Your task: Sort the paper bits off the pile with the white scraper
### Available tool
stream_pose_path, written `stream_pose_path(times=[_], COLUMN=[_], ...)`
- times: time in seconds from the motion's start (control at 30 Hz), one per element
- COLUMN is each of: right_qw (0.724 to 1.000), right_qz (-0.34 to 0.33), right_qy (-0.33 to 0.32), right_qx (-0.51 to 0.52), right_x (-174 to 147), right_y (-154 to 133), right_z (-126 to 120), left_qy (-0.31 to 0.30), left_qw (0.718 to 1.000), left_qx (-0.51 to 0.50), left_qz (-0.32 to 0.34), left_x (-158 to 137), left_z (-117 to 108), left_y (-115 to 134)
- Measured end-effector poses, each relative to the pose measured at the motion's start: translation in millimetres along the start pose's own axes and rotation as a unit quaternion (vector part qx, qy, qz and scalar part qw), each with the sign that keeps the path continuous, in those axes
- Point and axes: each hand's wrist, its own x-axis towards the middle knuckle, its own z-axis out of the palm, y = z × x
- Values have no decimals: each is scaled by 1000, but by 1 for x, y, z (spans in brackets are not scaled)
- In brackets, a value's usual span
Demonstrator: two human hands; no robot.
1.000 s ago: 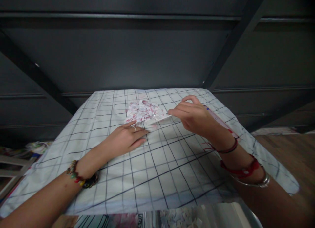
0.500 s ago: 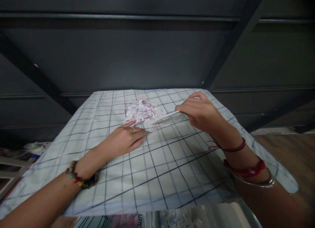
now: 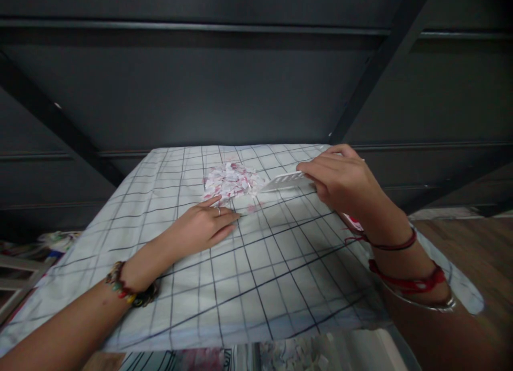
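Note:
A heap of small white and pink scraps [image 3: 230, 179], like torn paper, lies on the checked cloth. My left hand [image 3: 208, 224] rests open on the cloth, fingers stretched out against the heap's near edge. Between the fingers and thumb of my right hand [image 3: 340, 173] is a thin white flat piece with slots [image 3: 286, 179]. It is held tilted to the right of the heap, its far end close to the scraps; whether it touches them I cannot tell. Something red and white [image 3: 352, 221] shows partly behind my right wrist.
The white cloth with dark grid lines [image 3: 248, 275] covers the table. A dark panelled wall [image 3: 200, 93] stands right behind it. Along the near edge sits a container with more scraps [image 3: 296, 355]. A pale slatted frame [image 3: 20, 275] is at the left.
My right hand has moved right and slightly up with the white piece, which now shows its slotted face rather than its edge. My left hand has stayed in place.

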Motion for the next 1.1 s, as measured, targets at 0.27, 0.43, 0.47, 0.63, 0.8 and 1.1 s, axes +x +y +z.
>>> stream_pose_path(times=[0.27, 0.43, 0.47, 0.63, 0.8, 1.1], right_qw=[997, 997, 995, 987, 983, 975], right_qz=[-24, -20, -26, -36, -23, -32], right_qy=[-34, -33, -41, -19, -18, 12], right_qx=[67, 68, 82, 154, 181, 220], right_x=[1, 4, 5, 5, 6, 4], right_y=[-6, -14, -14, -14, -18, -11], right_z=[2, 12, 13, 16, 21, 13], left_qy=[1, 7, 6, 10, 15, 12], left_qw=[1000, 1000, 1000, 1000, 999, 999], left_qx=[7, 9, 10, 20, 30, 34], left_qz=[5, 1, -2, -11, -9, -8], left_x=[0, 0, 0, 1, 1, 0], left_z=[-1, -2, -3, -7, -9, -10], left_y=[1, 1, 1, 1, 0, -1])
